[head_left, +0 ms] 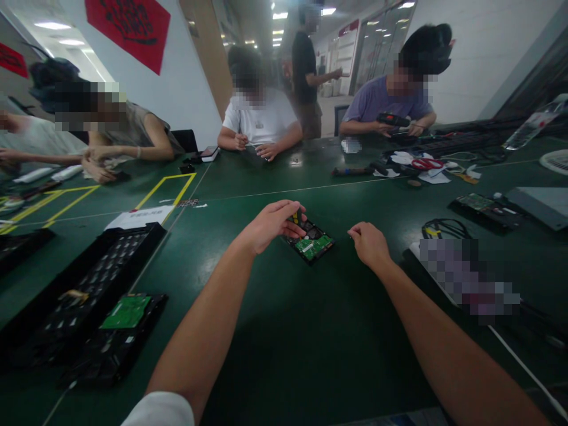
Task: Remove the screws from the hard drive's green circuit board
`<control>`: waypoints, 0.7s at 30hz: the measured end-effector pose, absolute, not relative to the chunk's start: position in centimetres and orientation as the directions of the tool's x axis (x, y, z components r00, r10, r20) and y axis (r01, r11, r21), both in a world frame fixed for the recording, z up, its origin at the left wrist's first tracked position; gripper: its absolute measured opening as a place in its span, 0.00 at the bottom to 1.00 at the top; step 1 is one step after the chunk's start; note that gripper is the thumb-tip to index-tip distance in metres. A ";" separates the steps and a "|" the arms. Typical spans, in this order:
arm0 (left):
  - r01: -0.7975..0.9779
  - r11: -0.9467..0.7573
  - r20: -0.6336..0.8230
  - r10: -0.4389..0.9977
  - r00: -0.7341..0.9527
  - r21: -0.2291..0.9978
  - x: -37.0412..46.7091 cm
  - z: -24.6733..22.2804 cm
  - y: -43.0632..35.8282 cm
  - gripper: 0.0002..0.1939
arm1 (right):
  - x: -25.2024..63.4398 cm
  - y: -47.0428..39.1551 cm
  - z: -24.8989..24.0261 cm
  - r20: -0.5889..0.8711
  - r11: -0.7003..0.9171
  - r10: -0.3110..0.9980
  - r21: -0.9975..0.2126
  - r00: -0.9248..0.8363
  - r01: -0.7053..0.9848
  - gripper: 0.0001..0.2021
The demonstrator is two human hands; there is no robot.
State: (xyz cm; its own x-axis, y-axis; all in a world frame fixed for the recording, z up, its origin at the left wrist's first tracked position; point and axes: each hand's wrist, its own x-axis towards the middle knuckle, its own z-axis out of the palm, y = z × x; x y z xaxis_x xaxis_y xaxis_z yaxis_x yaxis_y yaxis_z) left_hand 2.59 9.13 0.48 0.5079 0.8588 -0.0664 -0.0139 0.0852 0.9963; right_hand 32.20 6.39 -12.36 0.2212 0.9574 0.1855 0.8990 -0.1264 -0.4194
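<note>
In the middle of the table lies a hard drive, its green circuit board facing up. My left hand is closed at its far left corner, around a short black-and-yellow handle that looks like a screwdriver's. Its lower end is hidden by my fingers. To the right of the drive, apart from it, my right hand is held above the table with thumb and forefinger pinched together. Whatever is between those fingertips is too small to name.
At left stand a long black tray and another drive with a green board. A third drive and a blurred-out object are at right. Across the table, several people work; a bottle stands far right.
</note>
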 end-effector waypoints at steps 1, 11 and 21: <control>-0.015 0.084 -0.065 0.858 0.510 0.996 2.6 0.4 9.2 0.14 | 32.3 6.4 -12.4 0.190 -0.133 0.954 -0.425 0.232 0.895 0.12; -0.019 0.073 -0.053 0.858 0.511 0.997 2.5 0.2 9.2 0.15 | 32.7 5.8 -12.1 0.200 -0.066 0.966 -0.418 0.163 0.906 0.10; -0.014 0.080 -0.061 0.854 0.516 0.997 2.5 0.5 9.1 0.14 | 32.2 5.1 -10.8 0.177 -0.056 0.978 -0.296 0.112 0.953 0.12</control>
State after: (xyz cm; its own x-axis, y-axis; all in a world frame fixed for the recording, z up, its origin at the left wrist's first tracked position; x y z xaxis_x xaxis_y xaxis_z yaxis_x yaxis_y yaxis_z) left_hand 2.45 9.14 0.47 0.5161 0.8544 -0.0611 -0.0137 0.0795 0.9967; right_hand 32.16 5.10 -10.80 0.1119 0.9779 0.1766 0.9534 -0.0556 -0.2964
